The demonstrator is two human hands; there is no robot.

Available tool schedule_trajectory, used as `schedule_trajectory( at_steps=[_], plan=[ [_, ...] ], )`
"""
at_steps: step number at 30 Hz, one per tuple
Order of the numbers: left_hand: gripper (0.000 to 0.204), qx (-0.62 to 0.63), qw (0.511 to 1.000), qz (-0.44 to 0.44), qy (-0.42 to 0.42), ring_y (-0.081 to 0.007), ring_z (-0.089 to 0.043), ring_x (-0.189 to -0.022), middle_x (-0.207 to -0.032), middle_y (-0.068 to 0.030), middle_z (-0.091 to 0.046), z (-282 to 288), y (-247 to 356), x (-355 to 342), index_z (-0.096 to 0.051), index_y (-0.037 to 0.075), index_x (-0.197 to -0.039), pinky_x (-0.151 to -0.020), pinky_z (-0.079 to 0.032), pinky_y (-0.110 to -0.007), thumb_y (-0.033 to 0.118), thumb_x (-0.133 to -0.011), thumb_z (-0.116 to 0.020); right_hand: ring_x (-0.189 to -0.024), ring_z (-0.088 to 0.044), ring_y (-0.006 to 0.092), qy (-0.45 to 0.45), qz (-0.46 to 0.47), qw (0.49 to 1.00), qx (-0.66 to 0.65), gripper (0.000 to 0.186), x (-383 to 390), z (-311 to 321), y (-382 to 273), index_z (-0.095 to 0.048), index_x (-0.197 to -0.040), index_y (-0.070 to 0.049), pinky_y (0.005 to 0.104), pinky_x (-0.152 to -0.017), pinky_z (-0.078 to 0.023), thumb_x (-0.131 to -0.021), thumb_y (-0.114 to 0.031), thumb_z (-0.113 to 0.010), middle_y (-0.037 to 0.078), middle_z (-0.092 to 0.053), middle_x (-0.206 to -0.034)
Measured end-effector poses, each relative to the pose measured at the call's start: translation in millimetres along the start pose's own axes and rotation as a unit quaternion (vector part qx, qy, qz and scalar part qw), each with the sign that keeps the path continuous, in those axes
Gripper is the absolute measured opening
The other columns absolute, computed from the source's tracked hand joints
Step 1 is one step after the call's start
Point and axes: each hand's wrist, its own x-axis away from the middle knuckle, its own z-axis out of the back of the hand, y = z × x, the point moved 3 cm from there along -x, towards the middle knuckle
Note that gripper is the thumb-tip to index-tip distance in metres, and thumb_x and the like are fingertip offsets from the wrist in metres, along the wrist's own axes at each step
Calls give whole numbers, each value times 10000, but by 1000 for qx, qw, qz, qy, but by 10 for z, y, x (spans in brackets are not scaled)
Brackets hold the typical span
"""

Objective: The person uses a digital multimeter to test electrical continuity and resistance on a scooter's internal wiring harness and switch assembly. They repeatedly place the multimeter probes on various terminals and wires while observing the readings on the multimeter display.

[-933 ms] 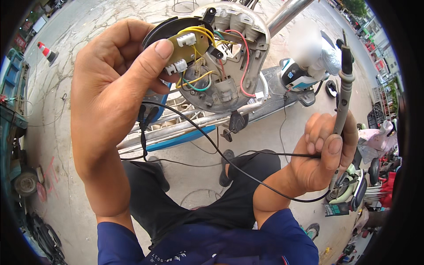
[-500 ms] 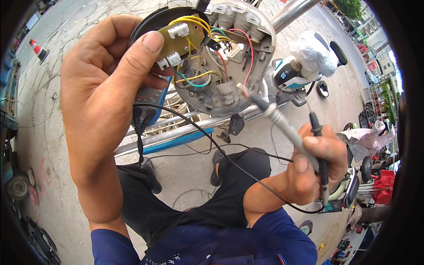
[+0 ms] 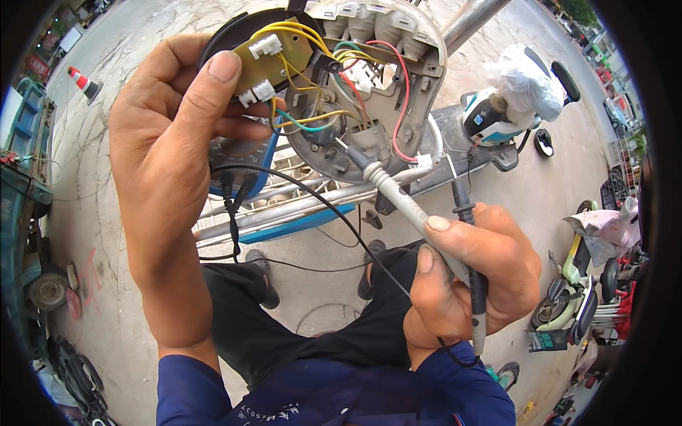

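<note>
My left hand is closed on the edge of a round black part with a circuit board, its thumb on the board. Yellow and green wires run from the board's white connectors into an open grey plastic housing. In my right hand are two test probes, held together like chopsticks. The grey probe points at the round dark socket in the housing; whether its tip touches cannot be told. The black probe points upward, its tip away from the housing. A blue multimeter lies partly hidden behind my left hand.
Metal rails with a blue panel run beneath the housing. Black test leads loop across my lap. A scooter with a plastic-wrapped part stands at right, more scooters behind. At far left are a traffic cone and a truck.
My right hand has moved left and up, bringing the grey probe's tip from the housing's right edge to its round socket. My left hand keeps its hold on the board part.
</note>
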Motion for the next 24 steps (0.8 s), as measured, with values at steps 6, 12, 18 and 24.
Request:
schedule_trajectory(
  at_steps=[6,12,18,24],
  plan=[
    [327,-10,1000,2,7,-123,-678,-693,-976,-133,-705,9,-5,5,-580,-64,-1186,-601,-568,-204,213,-1015,-596,-497,-369,132,8,-17,1000,-2,369,-1,-105,8,-712,-953,-77,275,-477,-246,-591,-12,-678,32,-463,-589],
    [336,-10,1000,-9,9,-124,-679,-691,-962,-125,-697,-60,17,-1,-579,-63,-1193,-578,-573,-215,223,-1017,-593,-507,-401,138,12,-16,1000,15,356,-4,-91,33,-711,-965,-79,266,-479,-280,-620,4,-682,49,-506,-610],
    [341,-27,999,-22,4,-134,-684,-692,-958,-124,-695,-18,10,21,-578,-62,-1190,-567,-572,-221,236,-1023,-581,-519,-422,136,23,-4,999,30,337,3,-137,38,-705,-973,-63,256,-482,-295,-646,14,-689,51,-522,-627],
    [324,-40,999,-32,11,-138,-683,-690,-961,-122,-698,-24,31,58,-577,-49,-1187,-565,-563,-220,232,-1026,-575,-531,-401,106,27,-4,999,32,311,11,-49,8,-697,-971,-16,241,-489,-262,-662,11,-680,50,-524,-651]
  ],
)
